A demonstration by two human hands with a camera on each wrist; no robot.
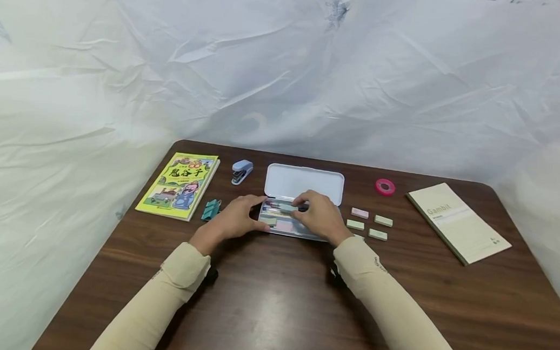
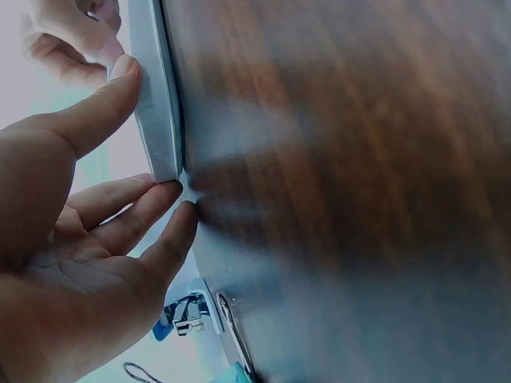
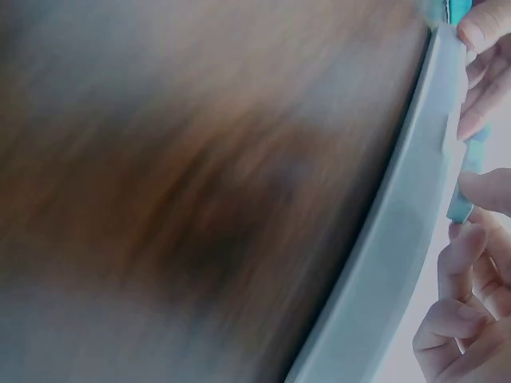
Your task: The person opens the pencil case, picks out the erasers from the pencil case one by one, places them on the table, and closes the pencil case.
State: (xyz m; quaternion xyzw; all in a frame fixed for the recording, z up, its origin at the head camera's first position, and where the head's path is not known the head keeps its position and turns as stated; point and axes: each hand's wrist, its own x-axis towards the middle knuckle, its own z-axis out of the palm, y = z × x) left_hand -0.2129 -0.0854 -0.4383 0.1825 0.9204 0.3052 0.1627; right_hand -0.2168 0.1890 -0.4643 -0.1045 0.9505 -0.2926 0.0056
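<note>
Wrinkled white cloth hangs behind a brown table. On the left side of the frame lies a yellow book, then some blue-green clips, with a small stapler a bit above them. Next comes the left hand, its thumb and fingers spread wide, holding the left end of a pale pencil case. The case sits in the middle of the frame, lid up, with its long side going left to right. Inside its left half is a little blue-green block. Its long way looks the same as the case's, and it points left from the right fingers. The right hand is the nearer one: it reaches in from the right and pinches the block, finger and thumb just a block's width apart. I can't tell if the block touches the bottom. Farther right are small pale blocks, a pink ring and, past them, a tilted cream notebook.
</note>
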